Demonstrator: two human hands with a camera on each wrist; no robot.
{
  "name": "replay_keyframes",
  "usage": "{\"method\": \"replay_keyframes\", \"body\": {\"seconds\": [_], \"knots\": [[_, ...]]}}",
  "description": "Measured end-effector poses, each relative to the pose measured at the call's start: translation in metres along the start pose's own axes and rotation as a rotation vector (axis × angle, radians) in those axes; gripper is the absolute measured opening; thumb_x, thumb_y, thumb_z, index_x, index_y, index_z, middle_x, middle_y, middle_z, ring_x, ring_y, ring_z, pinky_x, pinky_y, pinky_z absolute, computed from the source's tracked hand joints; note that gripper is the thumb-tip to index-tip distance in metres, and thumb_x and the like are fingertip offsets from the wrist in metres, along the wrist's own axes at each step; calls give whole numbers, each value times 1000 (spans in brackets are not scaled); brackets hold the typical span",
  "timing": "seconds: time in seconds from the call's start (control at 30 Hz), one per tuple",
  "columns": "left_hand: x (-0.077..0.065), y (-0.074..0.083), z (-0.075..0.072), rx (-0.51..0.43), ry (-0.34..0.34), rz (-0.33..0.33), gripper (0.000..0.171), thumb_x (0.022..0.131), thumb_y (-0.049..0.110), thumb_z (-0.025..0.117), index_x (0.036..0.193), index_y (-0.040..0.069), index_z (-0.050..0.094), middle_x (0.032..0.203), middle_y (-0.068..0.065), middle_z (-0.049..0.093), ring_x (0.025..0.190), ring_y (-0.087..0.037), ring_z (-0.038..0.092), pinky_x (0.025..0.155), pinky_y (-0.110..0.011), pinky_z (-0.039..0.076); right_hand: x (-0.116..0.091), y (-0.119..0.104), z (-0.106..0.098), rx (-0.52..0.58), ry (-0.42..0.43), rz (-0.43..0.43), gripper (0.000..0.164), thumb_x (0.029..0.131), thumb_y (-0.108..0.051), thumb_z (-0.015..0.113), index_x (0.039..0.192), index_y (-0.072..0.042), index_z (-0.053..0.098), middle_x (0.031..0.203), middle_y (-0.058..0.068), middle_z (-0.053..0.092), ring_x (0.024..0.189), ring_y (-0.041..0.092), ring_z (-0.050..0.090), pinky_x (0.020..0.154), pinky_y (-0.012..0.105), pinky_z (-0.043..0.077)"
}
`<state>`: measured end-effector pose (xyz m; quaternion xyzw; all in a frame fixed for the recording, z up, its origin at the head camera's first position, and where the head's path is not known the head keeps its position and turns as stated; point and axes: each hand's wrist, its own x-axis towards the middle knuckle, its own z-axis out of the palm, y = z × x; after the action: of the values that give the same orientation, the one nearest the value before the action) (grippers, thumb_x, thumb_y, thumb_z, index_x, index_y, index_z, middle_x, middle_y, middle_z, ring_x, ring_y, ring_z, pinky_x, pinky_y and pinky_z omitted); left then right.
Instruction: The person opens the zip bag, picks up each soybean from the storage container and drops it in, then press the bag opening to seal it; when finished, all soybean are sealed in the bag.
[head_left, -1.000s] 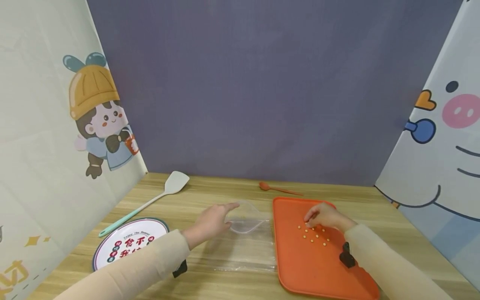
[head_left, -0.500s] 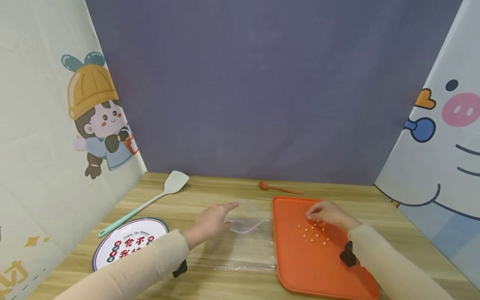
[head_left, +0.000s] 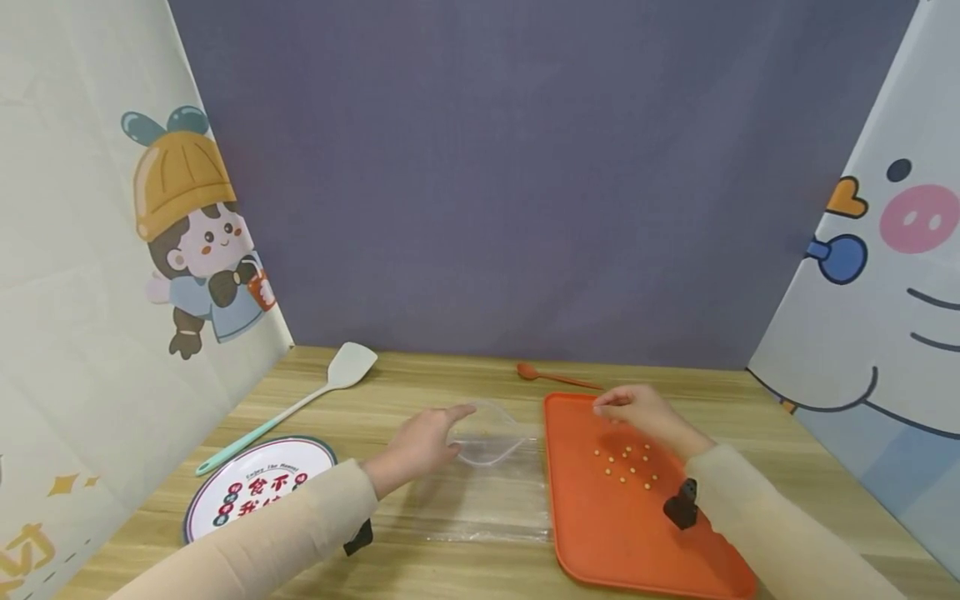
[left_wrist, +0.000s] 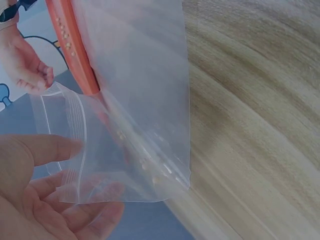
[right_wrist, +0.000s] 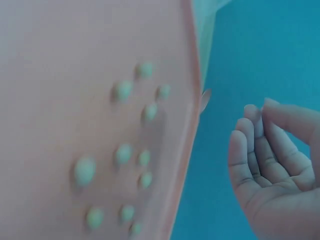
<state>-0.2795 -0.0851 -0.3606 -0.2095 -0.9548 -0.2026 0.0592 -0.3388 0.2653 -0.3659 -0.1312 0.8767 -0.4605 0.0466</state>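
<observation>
My left hand holds the mouth of a clear zip bag apart, thumb on one side and fingers at the other. In the left wrist view, several soybeans show through the plastic. The orange tray bears several loose soybeans. Above the tray's far part is my right hand, its thumb and forefinger tips pinched together; the soybean between them is hidden. In the right wrist view, the right hand is apart from the tray, the other fingers curled.
A white plate with red lettering lies at the left, beside my left sleeve. Behind it rests a spatula with a mint handle. An orange spoon lies beyond the tray, near the dark back wall.
My right hand has lifted from among the soybeans and moved left and away from me, towards the bag. One soybean near its fingertips is gone from the tray. My left hand stays.
</observation>
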Motion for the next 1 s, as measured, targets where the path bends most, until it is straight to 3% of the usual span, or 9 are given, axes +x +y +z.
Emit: {"method": "replay_keyframes", "body": {"seconds": [0.13, 0.27, 0.37, 0.53, 0.77, 1.0], "knots": [[0, 1, 0, -11, -4, 2, 63, 80, 6, 73, 139, 12, 52, 119, -20, 67, 45, -9, 35, 40, -22, 34, 1, -15, 11, 29, 22, -30, 31, 90, -24, 69, 110, -1, 69, 108, 19, 70, 102, 38, 64, 86, 47, 54], [0, 2, -1, -19, -4, -1, 63, 80, 6, 73, 140, 12, 52, 122, -19, 66, 47, -10, 37, 41, -23, 36, 2, -31, 24, 51, 19, -55, 27, 87, -21, 72, 106, -1, 70, 99, 11, 73, 99, 35, 65, 86, 47, 55], [-1, 2, -1, -19, -1, 1, 63, 80, 6, 73, 139, 12, 52, 121, -19, 66, 48, -11, 37, 42, -25, 37, 4, -42, 33, 51, 7, -73, 27, 86, -20, 73, 104, 0, 70, 95, 4, 73, 93, 25, 67, 85, 42, 55], [-1, 2, -1, -27, -2, -2, 63, 81, 6, 72, 140, 12, 52, 120, -19, 66, 46, -10, 35, 41, -24, 36, 7, -58, 50, 55, -11, -120, 26, 85, -17, 74, 103, 1, 71, 96, 6, 74, 88, 10, 65, 81, 31, 54], [-1, 2, 0, -31, -12, 1, 63, 82, 7, 71, 141, 13, 51, 119, -17, 67, 44, -9, 34, 39, -23, 35, 10, -78, 68, 96, -33, -155, 23, 85, -14, 74, 101, 2, 71, 97, 9, 74, 85, 11, 65, 79, 31, 54], [0, 4, -1, -10, -6, 7, 62, 81, 8, 73, 140, 13, 52, 125, -15, 65, 50, -11, 42, 46, -25, 40, 15, -87, 81, 141, -63, -197, 21, 85, -11, 73, 101, 3, 72, 98, 12, 74, 84, 11, 66, 79, 30, 55]]}}
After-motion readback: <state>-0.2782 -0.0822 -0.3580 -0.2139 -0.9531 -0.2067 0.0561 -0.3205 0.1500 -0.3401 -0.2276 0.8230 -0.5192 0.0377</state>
